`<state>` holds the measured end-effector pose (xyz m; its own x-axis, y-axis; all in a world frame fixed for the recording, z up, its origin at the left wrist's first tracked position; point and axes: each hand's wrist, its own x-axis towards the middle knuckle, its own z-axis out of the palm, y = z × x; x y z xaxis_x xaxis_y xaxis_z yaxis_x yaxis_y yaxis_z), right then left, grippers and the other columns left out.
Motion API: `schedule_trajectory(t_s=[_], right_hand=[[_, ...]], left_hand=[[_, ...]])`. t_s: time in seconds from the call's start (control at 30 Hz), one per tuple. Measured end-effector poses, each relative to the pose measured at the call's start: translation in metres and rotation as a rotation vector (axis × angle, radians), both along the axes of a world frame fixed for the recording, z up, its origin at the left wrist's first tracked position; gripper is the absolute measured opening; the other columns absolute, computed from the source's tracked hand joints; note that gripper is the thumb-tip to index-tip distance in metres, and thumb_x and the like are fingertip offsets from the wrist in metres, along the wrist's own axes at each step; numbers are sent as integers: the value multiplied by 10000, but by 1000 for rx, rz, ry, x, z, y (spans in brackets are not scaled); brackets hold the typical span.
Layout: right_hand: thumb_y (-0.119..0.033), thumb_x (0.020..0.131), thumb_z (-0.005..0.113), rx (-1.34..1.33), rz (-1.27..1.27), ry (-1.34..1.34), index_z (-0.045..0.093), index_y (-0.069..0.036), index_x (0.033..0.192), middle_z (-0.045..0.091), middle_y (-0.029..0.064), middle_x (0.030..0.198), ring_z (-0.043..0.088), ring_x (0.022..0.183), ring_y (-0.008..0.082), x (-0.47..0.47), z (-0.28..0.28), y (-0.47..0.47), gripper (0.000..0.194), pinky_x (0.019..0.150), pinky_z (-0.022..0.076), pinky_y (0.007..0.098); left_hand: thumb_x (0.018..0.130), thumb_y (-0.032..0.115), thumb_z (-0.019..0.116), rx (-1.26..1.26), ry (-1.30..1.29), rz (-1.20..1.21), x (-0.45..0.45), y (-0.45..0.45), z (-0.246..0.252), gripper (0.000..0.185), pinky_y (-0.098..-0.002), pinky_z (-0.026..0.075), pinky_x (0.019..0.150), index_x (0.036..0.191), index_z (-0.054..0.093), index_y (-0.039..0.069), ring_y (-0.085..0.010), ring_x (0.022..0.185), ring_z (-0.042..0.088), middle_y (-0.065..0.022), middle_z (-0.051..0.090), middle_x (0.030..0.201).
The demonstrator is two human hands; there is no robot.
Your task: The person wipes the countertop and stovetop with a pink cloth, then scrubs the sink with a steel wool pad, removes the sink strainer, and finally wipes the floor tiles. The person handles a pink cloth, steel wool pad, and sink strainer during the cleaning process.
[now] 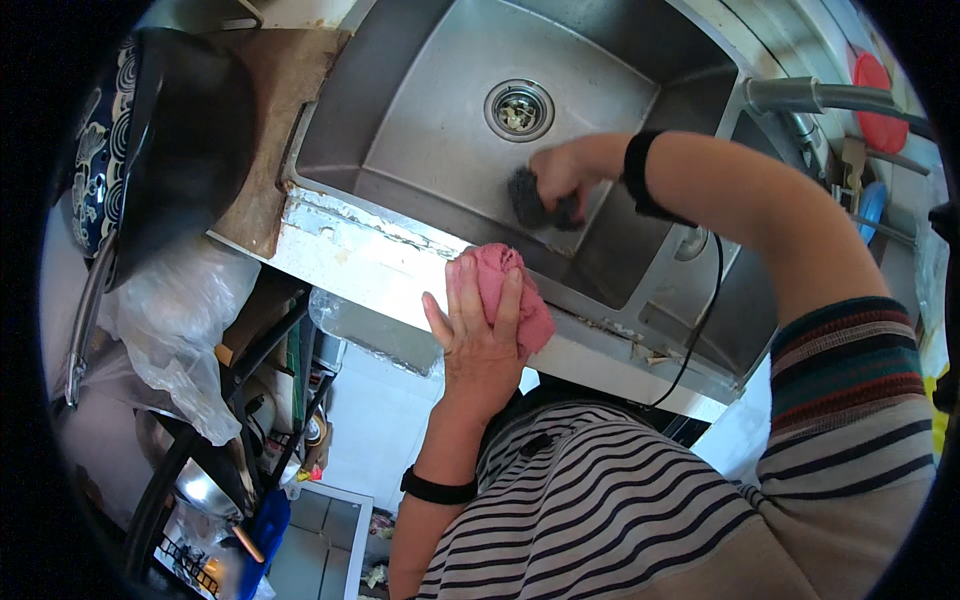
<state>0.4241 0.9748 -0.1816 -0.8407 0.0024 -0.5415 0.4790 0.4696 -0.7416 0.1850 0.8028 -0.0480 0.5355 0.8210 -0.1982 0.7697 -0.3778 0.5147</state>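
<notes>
My left hand (pixel 484 322) rests over a folded pink cloth (pixel 517 300) on the white front edge of the counter, its fingers spread across the cloth. Inside the stainless steel sink (pixel 435 112), my right hand (pixel 559 176), slightly blurred, grips a dark scouring pad (pixel 529 199) against the near part of the basin. Bits of pale food waste lie in the drain strainer (pixel 519 111), beyond my right hand. Each wrist wears a black band.
A dark wok (pixel 187 142) stands on the wooden board (pixel 300 67) at the left, above a plastic bag (pixel 180 330). A grey faucet (pixel 787 95) is at the right. A black cord (pixel 709 307) crosses the smaller basin and counter edge.
</notes>
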Motion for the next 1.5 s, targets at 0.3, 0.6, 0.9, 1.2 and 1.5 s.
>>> schedule_trajectory(t_s=[0.3, 0.6, 0.9, 1.2, 1.5], right_hand=[[-4, 696, 687, 25, -437, -87, 620, 72, 844, 628, 189, 778, 656, 691, 304, -3, -72, 3, 180, 605, 590, 430], [-218, 625, 806, -477, -368, -393, 641, -31, 677, 637, 154, 703, 665, 728, 328, -12, -24, -22, 256, 622, 536, 417], [-40, 749, 656, -756, -1610, -161, 539, 85, 899, 593, 236, 920, 666, 819, 355, -3, 29, 21, 227, 652, 606, 451], [-34, 725, 649, -414, -896, -85, 512, 70, 1088, 639, 220, 974, 661, 914, 317, -46, 7, -11, 402, 750, 563, 424], [20, 738, 635, -159, -1096, -141, 562, 32, 1123, 618, 222, 1093, 654, 952, 329, 25, 26, 52, 392, 675, 608, 393]], left_hand=[[714, 192, 777, 4, -3, 3, -1, -2, -1, 994, -686, 19, 1063, 1510, 183, 234, -488, 1411, 129, -267, 67, 1531], [739, 172, 751, -4, -22, 19, 1, 0, 1, 967, -693, 16, 1059, 1511, 172, 235, -489, 1410, 130, -264, 56, 1533], [742, 171, 745, -2, -15, 15, 0, 0, 1, 973, -699, 24, 1056, 1514, 158, 236, -495, 1407, 130, -271, 65, 1531], [728, 170, 753, -18, -7, 10, 0, 0, 1, 975, -699, 20, 1056, 1511, 175, 227, -501, 1407, 125, -285, 79, 1525], [709, 158, 765, -19, 0, 17, 0, 0, 1, 993, -695, 16, 1060, 1510, 182, 230, -487, 1413, 110, -270, 87, 1525]])
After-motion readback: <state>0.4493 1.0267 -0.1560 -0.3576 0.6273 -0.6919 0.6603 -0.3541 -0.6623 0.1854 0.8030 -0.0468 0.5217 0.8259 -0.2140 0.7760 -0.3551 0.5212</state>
